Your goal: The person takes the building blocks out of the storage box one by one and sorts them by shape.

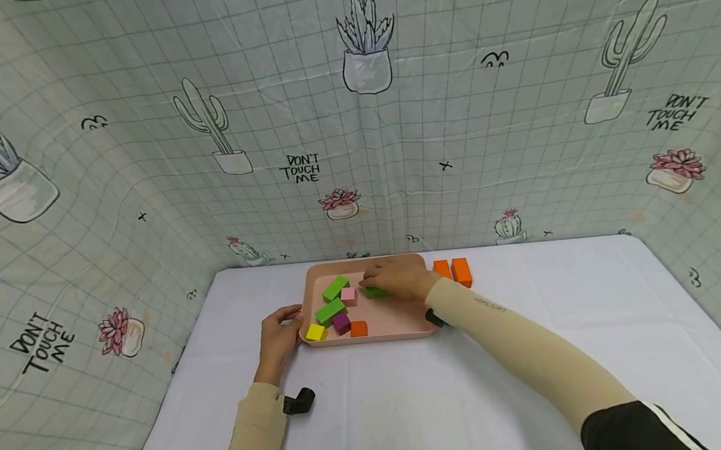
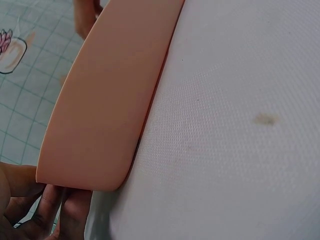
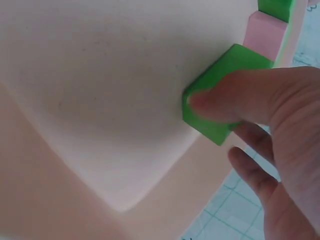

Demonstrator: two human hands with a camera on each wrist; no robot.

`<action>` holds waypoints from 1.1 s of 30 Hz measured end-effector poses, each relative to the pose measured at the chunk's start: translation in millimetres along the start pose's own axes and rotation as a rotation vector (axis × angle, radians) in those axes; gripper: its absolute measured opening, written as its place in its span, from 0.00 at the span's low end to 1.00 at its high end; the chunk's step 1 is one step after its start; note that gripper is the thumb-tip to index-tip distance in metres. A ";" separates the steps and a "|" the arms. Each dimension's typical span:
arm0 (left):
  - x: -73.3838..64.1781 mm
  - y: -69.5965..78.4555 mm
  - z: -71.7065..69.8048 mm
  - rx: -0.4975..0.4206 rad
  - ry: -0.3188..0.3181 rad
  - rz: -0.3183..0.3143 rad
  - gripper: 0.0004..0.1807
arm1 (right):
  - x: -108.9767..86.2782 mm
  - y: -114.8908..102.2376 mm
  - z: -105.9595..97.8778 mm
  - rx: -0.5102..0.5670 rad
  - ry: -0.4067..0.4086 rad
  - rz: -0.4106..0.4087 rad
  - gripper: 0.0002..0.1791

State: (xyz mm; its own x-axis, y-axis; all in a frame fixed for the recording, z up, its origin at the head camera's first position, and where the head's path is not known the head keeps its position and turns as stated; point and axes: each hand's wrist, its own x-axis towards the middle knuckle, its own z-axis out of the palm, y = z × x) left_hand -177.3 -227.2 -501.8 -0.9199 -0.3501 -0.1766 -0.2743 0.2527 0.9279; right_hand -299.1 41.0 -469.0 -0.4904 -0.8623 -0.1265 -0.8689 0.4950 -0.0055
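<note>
Green rectangular block (image 1: 375, 293), one: being held inside a shallow, pale-pink tray (image 1: 395, 317), right of the other blocks; contact with the floor, cannot tell.

White cloth-covered table (image 1: 374, 399): spreading in front of the tray and to both sides, giving room.

Left hand (image 1: 278, 332): reaching forward, fingers bending against the tray's left edge; whether they are pinching it, cannot tell.

Tray, near half: yellow block (image 1: 316, 332) lying in the left corner; small orange block (image 1: 359, 328) lying by the near wall; purple block (image 1: 341, 322) and second green block (image 1: 331, 311) lying behind; bare floor running rightward to the wall.

Right hand (image 1: 396, 280): crossing the right wall, pinching the first green block between thumb and fingers.

Tray, far half: light-pink block (image 1: 349, 296) and third green block (image 1: 336, 288) lying left.

Two orange rectangular blocks (image 1: 462, 272): lying just outside the right wall.

Grid-patterned pale curtain (image 1: 392, 129): rising behind the table's far edge.
</note>
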 end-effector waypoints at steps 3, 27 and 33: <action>0.4 -0.5 -0.3 0.000 -0.001 0.003 0.16 | -4.3 -1.4 -2.3 0.000 0.013 -0.008 0.28; 1.3 1.2 -1.1 -0.009 -0.007 -0.005 0.16 | -55.7 -9.8 -8.3 0.092 0.237 0.223 0.33; 0.6 1.2 -2.0 0.001 -0.004 0.009 0.16 | -91.4 -5.1 1.2 0.045 0.438 0.239 0.35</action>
State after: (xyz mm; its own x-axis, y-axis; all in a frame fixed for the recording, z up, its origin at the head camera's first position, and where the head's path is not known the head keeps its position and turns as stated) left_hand -177.6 -228.9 -500.1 -0.9233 -0.3446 -0.1695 -0.2662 0.2563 0.9292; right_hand -249.7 117.4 -458.6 -0.6659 -0.6836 0.2987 -0.7299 0.6798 -0.0714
